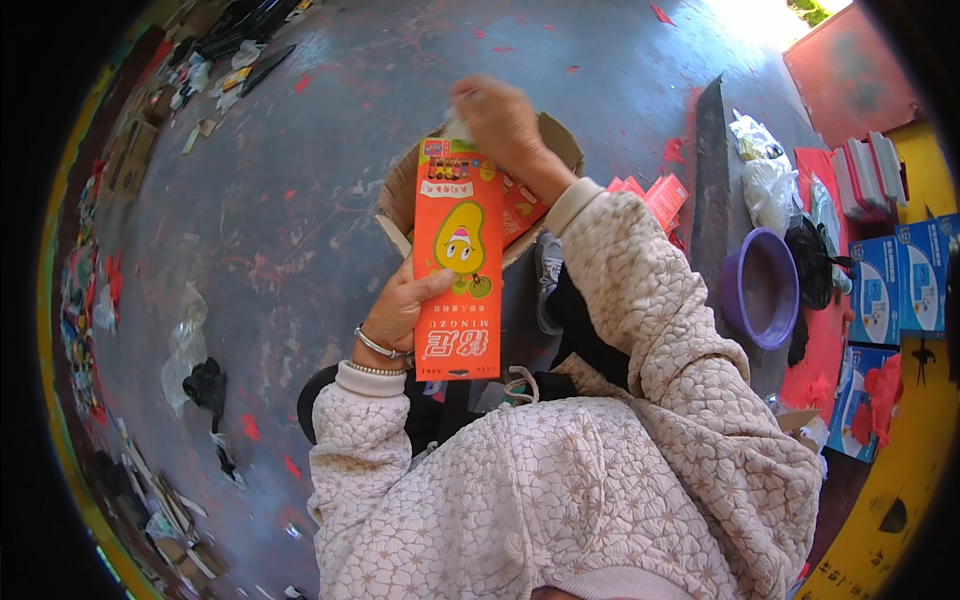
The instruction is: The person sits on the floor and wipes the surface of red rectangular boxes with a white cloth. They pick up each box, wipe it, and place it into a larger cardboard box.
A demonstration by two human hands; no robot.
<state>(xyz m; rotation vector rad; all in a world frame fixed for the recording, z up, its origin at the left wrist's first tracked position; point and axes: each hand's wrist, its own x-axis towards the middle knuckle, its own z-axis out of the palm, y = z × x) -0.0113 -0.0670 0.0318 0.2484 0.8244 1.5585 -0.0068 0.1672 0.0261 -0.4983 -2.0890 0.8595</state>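
Observation:
My left hand point(411, 300) grips a flat orange printed packet point(459, 255) along its lower left edge, thumb across the front. The packet bears a yellow cartoon figure and writing, which is upside down from here. Over its top end is my right hand point(495, 116), blurred, with the fingers curled in. A small whitish, see-through piece point(456, 127) shows beneath those fingers; whether they pinch it is unclear. Behind the packet stands an open cardboard box point(396, 191) with similar orange packets point(523, 210) inside, partly hidden by the held packet and my right wrist.
Red-orange boxes point(660, 199) lie right of the cardboard box. Further right are a purple plastic basin point(761, 289), white plastic bags point(769, 176), a black bag point(810, 262) and blue printed boxes point(874, 277). Plastic film point(184, 345) and red scraps litter the grey floor point(315, 172).

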